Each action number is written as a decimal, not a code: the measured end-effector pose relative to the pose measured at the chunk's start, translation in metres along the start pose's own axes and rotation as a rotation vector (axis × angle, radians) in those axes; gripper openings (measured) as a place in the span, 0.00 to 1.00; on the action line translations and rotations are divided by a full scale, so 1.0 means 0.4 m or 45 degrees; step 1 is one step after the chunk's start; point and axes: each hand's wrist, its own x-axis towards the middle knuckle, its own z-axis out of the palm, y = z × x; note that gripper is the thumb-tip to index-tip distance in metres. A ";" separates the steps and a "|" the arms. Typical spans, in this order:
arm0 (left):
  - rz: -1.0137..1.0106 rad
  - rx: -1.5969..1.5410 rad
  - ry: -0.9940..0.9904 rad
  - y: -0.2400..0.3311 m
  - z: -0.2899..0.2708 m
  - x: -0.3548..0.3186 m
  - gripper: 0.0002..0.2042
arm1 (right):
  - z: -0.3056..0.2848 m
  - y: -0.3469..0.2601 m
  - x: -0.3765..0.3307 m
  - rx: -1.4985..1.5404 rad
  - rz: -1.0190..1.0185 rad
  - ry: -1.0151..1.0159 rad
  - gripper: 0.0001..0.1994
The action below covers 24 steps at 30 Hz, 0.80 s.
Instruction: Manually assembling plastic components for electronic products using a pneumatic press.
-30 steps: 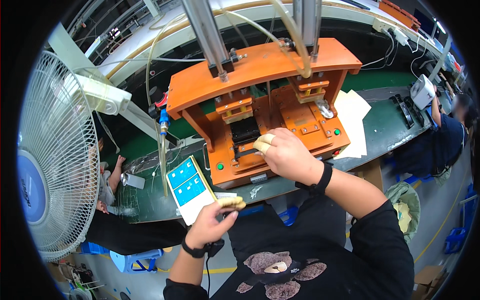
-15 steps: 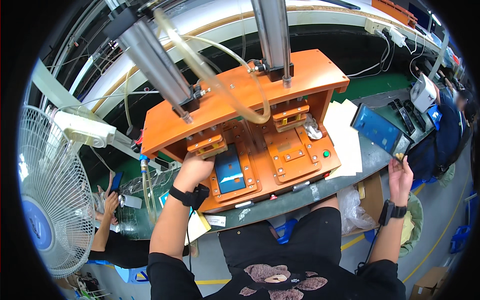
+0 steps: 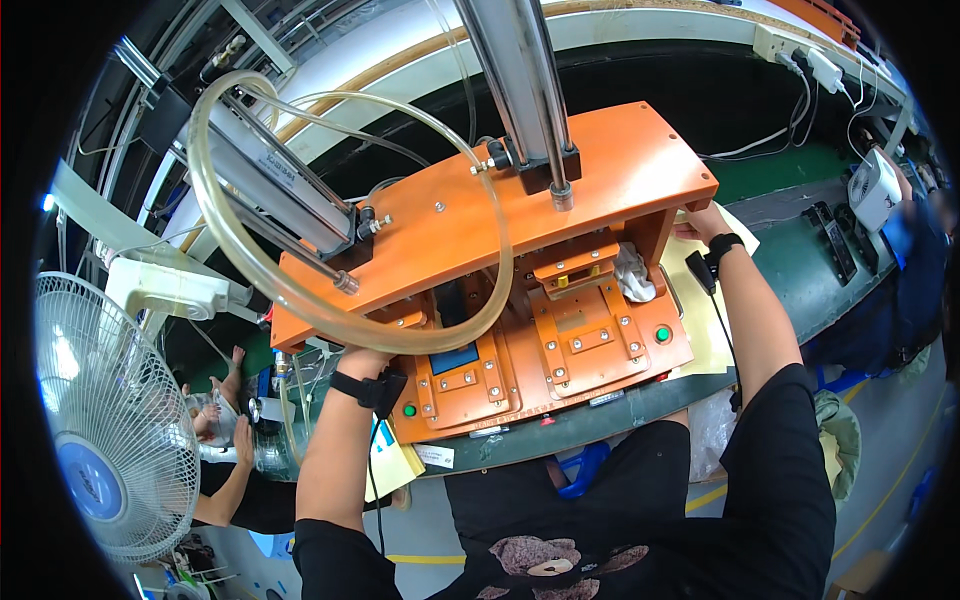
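one orange press fixture (image 3: 600,190), two green round buttons (image 3: 661,334), one white fan (image 3: 110,430), maybe two steel cylinders (image 3: 520,80).

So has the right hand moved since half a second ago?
Yes. The right hand was out to the right of the orange press, holding a dark panel; now it is in against the press's right edge, no panel visible.
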 end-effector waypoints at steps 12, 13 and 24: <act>0.800 1.799 0.218 -0.143 0.018 0.065 0.21 | -0.181 0.261 -0.419 0.038 -0.259 0.143 0.12; 0.886 2.190 0.256 -0.093 0.019 0.072 0.21 | -0.220 0.295 -0.465 0.064 -0.273 0.194 0.12; 0.339 1.165 0.104 -0.066 0.030 0.049 0.22 | -0.313 0.369 -0.485 0.290 -0.260 0.323 0.19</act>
